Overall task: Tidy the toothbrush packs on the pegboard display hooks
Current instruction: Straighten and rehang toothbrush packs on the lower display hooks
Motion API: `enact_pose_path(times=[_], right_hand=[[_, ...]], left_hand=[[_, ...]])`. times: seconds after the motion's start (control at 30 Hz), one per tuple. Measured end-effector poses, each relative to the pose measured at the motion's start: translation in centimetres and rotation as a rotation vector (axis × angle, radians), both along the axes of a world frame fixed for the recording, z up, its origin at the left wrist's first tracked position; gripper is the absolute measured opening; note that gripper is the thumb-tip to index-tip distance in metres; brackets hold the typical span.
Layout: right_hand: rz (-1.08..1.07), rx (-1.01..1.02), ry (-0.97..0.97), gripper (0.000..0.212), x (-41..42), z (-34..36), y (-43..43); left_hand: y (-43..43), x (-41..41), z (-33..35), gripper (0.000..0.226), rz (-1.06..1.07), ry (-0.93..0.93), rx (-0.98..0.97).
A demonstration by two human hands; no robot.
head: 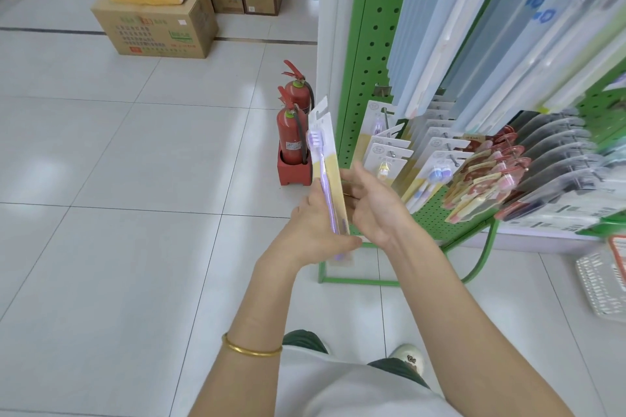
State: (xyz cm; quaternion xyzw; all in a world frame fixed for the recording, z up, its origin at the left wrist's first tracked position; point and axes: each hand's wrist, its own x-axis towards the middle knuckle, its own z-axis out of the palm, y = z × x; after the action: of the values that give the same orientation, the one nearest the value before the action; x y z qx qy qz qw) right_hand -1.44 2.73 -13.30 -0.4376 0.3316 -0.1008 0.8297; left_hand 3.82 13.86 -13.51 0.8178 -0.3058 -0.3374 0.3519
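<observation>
Now left hand (pixel 313 230) grips toothbrush pack (pixel 327 159); right hand (pixel 379 210) spread beside.

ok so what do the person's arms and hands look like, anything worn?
Left hand and right hand are bare: no gloves, no watch. No sleeves in view. The only thing worn is a plain gold bangle on the left side, a little above the wrist. I can't make out any rings.

A purple toothbrush pack (pixel 327 159) stands upright, left of packs (pixel 437 159) hanging on the green pegboard (pixel 367 54).
</observation>
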Motion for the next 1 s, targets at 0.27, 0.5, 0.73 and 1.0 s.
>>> enact_pose_path(times=[0.27, 0.5, 0.73, 1.0], right_hand=[[0.044, -0.343, 0.129, 0.011, -0.5, -0.4, -0.9], [0.019, -0.432, 0.110, 0.010, -0.5, -1.0, -0.6], [0.106, -0.446, 0.022, 0.011, -2.1, -1.5, -0.6], [0.211, -0.351, 0.018, 0.007, -4.2, -2.6, -1.5]], left_hand=[[0.3, 0.5, 0.0, 0.054, 0.026, 0.212, -0.231], [0.3, 0.6, -0.8, 0.018, 0.271, 0.344, -0.250], [-1.0, 1.6, -0.5, 0.026, 0.402, 0.296, -0.309], [-2.9, 3.4, 1.8, 0.007, 0.592, 0.249, -0.613]])
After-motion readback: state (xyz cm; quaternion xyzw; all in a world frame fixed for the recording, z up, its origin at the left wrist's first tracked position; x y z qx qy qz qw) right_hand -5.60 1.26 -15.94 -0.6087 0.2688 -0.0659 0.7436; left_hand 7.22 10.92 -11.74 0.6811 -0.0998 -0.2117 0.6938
